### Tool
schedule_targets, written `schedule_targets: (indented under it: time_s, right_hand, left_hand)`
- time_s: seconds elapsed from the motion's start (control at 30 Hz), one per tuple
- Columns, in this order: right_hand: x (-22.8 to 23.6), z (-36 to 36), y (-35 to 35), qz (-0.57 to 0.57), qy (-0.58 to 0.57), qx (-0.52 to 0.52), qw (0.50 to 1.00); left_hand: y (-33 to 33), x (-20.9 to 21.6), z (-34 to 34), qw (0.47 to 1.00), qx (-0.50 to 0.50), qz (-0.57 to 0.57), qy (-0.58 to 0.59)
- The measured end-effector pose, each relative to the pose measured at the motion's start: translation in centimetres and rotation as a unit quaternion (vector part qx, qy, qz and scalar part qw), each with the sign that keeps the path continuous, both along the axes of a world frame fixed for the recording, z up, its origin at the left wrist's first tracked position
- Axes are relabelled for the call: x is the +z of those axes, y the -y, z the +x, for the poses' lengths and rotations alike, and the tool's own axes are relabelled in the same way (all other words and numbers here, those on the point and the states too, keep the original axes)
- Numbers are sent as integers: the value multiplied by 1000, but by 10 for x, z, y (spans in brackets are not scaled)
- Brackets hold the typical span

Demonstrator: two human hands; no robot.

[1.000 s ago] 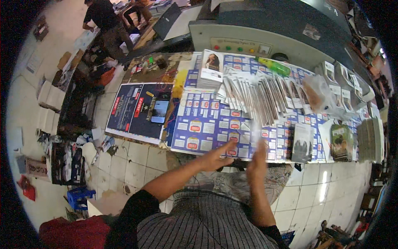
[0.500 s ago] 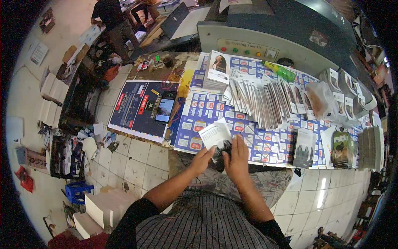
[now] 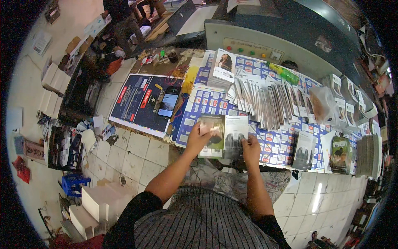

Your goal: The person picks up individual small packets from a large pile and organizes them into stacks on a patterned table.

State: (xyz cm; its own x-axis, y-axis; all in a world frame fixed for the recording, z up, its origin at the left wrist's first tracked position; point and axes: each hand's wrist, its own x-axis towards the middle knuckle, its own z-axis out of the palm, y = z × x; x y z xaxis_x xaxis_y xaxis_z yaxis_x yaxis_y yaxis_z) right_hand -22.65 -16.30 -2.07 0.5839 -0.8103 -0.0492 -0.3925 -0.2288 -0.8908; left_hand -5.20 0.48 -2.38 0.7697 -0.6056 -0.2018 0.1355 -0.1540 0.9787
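Note:
An unfolded leaflet (image 3: 235,133) is spread between my hands above the table's front edge. Its left panel carries a greenish photo; the right panel is white with text above a dark grey picture. My left hand (image 3: 197,140) is closed on the left edge, with some fingers across the photo. At the opposite edge, my right hand (image 3: 251,152) pinches the leaflet between thumb and fingers. To the right lie a pile of grey leaflets (image 3: 303,150) and a pile of green ones (image 3: 340,154).
A long fanned row of folded leaflets (image 3: 265,101) lies beyond my hands, beside a tall stack (image 3: 222,70). A phone (image 3: 168,104) rests on dark printed sheets at left. A plastic bag (image 3: 322,103), a green bottle (image 3: 288,75) and a large grey machine (image 3: 290,41) stand farther back.
The leaflet, folded and tilted before, is now opened out to two panels. My hands have moved apart, the left up and leftward, the right to the right edge.

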Motion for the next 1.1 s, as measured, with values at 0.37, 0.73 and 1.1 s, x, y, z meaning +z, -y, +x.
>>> schedule_targets:
  time_s: [0.37,0.73,1.1]
  right_hand:
    - [-4,0,15,174,128,13,976]
    - [-22,29,1,-237,-65,230,942]
    - [-23,46,-16,-321,-113,254,905]
  left_hand:
    - [28,-42,-19,766,-217,168,582]
    - [32,-22,-17,748,-301,284,519]
    - [-25,-32,38,751,-227,265,561]
